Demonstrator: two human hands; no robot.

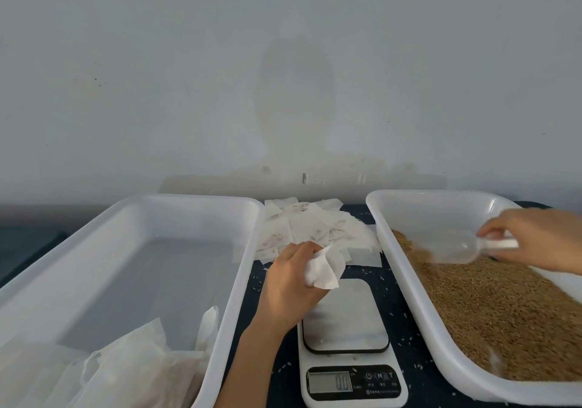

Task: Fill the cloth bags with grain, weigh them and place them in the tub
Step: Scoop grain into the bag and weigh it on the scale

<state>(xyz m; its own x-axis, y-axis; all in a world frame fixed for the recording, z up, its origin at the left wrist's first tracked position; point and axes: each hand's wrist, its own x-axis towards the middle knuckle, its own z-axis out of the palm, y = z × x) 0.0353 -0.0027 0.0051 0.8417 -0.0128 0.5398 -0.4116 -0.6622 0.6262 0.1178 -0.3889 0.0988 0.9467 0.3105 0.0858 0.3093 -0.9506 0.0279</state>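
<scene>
My left hand (pixel 291 284) grips a crumpled white cloth bag (pixel 324 270) above the far edge of the white scale (pixel 348 341), whose display reads zero. A pile of empty cloth bags (pixel 311 229) lies behind it. On the right, my right hand (pixel 535 237) holds the handle of a clear plastic scoop (pixel 450 247), whose mouth dips into the brown grain (pixel 491 310) in the right tub (pixel 419 284). The left tub (pixel 242 269) holds several filled bags (pixel 126 366) at its near end.
The tubs and scale stand on a dark blue cloth (pixel 403 360) with loose grains scattered on it. A pale wall (pixel 283 76) rises right behind the table.
</scene>
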